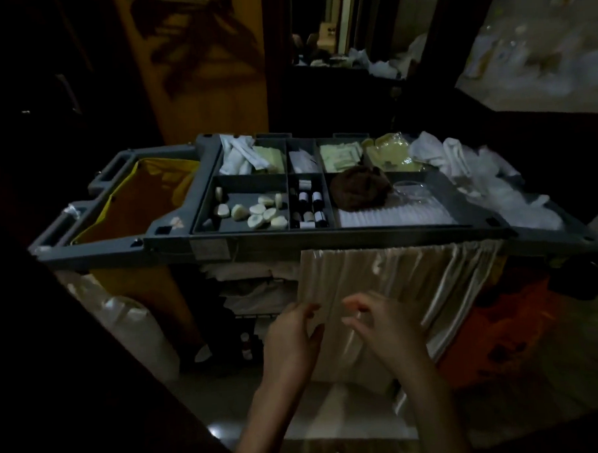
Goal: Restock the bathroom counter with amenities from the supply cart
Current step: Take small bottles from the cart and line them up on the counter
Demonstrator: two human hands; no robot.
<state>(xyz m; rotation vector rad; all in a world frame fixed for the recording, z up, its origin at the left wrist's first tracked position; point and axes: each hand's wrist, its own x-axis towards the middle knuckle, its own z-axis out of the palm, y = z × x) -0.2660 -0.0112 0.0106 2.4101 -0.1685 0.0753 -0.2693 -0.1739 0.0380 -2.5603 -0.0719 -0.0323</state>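
Head view: we record the left grip (pixel 292 332) and the right grip (pixel 380 325) side by side before the curtain (pixel 389 277) hung along the near edge of the supply cart (pixel 325 240). Both have fingers loosely curled and hold nothing. Soaps (pixel 262 210) lie in its near-left compartment, with small bottles (pixel 309 205) in the narrow compartment alongside.

We see dim, grainy light on the cart tray (pixel 325 238) above our left hand (pixel 290 336) and right hand (pixel 384 328), black shadow leftward, blurred, bowed edges.
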